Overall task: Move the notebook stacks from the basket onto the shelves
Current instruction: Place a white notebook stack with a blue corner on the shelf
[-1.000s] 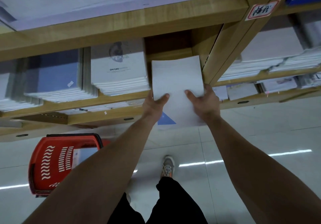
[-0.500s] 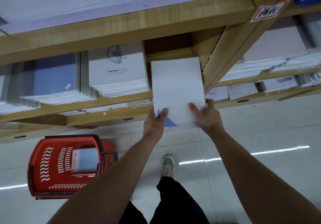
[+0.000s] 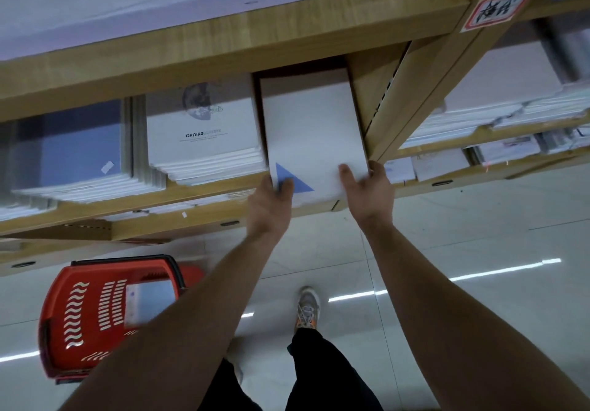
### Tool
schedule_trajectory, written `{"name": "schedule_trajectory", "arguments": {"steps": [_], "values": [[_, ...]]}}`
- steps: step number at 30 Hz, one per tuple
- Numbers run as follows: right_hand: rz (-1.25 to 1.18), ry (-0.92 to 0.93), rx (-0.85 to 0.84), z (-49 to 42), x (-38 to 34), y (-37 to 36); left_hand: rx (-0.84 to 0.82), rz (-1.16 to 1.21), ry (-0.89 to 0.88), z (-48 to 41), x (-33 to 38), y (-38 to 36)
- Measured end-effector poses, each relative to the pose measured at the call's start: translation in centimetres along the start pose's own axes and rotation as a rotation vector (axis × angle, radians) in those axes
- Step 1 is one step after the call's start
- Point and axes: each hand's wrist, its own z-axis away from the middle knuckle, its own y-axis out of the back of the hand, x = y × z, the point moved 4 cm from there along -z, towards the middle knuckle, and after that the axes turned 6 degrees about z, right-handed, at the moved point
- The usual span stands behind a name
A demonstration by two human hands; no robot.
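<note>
A white notebook stack (image 3: 311,129) with a blue triangle at its near corner lies in the wooden shelf (image 3: 204,40) slot beside the upright divider. My left hand (image 3: 271,206) grips the stack's near left corner, thumb on the triangle. At the near right corner my right hand (image 3: 370,190) holds the stack, thumb on top. The red basket (image 3: 76,315) stands on the floor at lower left, with a pale notebook stack (image 3: 150,302) inside, partly hidden by my left forearm.
On the same shelf, left of the slot, sit a white "DARING" stack (image 3: 204,136) and a blue-covered stack (image 3: 73,149). More white stacks (image 3: 498,91) fill the bay to the right. A lower shelf edge (image 3: 159,222) juts out below. My foot (image 3: 308,308) is on the tiled floor.
The white stack has slid deeper into the shelf slot. Both hands have shifted back from its middle to its near corners. The view has moved closer to the shelf.
</note>
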Motion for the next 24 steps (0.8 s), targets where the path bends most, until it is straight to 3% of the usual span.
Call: {"name": "schedule_trajectory", "arguments": {"steps": [8, 15, 20, 24], "values": [[0.033, 0.131, 0.123, 1.5, -0.9, 0.5, 0.033, 0.103, 0.011, 2.4, 0.3, -1.1], [0.039, 0.076, 0.059, 0.9, -2.1, -0.7, 0.074, 0.059, -0.056, -0.5, 1.4, -0.4], [0.049, 0.022, 0.167, 1.0, -1.8, -1.6, 0.042, 0.034, -0.056, -0.5, 1.3, -1.5], [0.086, 0.016, 0.218, -0.1, -3.2, -2.0, 0.111, 0.06, 0.0, -1.9, 2.0, -1.9]]}}
